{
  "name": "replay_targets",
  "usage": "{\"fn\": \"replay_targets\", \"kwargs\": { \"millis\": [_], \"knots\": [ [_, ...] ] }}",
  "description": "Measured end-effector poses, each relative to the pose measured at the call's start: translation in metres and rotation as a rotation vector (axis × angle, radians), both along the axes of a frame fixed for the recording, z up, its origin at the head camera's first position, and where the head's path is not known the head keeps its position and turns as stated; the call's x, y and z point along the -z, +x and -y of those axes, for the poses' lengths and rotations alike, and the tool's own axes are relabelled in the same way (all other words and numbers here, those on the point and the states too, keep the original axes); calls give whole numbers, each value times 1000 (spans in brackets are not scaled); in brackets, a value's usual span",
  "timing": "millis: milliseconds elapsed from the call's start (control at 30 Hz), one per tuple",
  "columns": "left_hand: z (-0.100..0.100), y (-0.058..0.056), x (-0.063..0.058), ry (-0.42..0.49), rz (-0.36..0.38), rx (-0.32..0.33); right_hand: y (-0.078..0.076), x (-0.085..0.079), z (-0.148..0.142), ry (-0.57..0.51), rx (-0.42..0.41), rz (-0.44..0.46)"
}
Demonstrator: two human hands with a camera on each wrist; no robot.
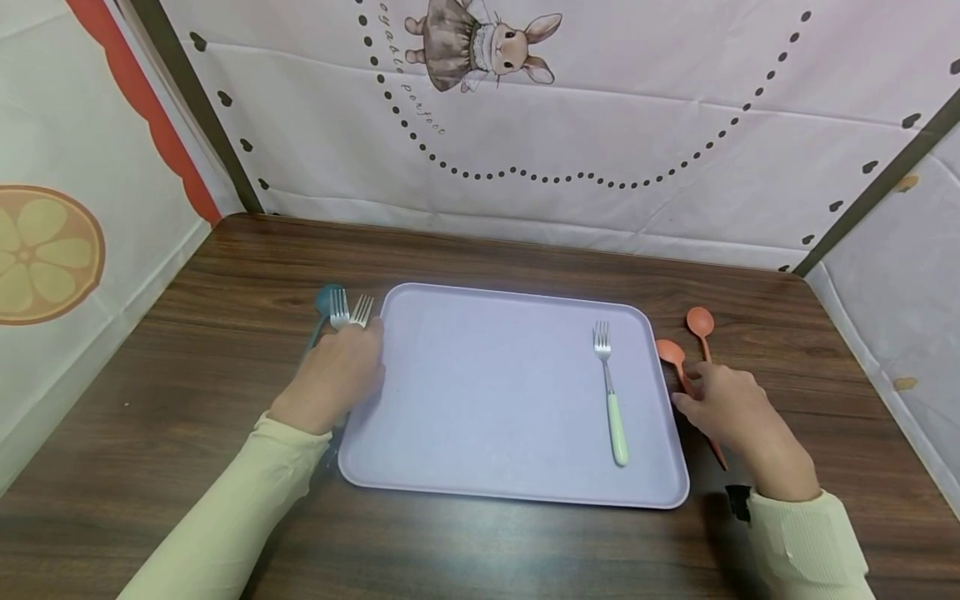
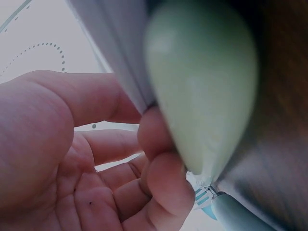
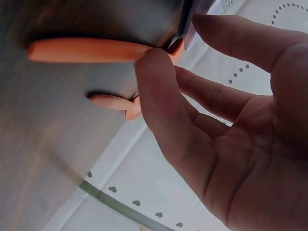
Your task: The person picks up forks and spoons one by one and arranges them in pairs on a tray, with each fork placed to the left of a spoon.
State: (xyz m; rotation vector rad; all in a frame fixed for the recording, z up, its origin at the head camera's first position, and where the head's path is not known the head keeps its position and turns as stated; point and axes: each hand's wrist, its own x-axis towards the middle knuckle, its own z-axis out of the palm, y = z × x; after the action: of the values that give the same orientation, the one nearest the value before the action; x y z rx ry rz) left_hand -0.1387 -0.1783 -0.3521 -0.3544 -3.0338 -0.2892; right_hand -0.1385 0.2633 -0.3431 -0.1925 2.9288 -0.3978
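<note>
My left hand bends over two forks, a left one and a right one, beside the tray's left edge. In the left wrist view, its curled fingertips are right at a pale green handle; I cannot tell whether they grip it. Behind the forks lies a teal spoon. My right hand hovers over the nearer orange spoon, thumb and fingers apart around its handle. Just beyond lies a second orange spoon.
Between the hands lies a lilac tray with a low raised rim. On its right part rests a fork with a pale green handle. A brown wood-grain table carries everything. Printed cloth walls the back and both sides.
</note>
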Motion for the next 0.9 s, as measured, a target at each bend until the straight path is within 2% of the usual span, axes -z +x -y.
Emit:
{"fn": "replay_targets", "kwargs": {
  "millis": [900],
  "knots": [
    [0, 2, -3, 15, -5, -3, -2, 7, -4, -7, 44, 50]
  ]
}}
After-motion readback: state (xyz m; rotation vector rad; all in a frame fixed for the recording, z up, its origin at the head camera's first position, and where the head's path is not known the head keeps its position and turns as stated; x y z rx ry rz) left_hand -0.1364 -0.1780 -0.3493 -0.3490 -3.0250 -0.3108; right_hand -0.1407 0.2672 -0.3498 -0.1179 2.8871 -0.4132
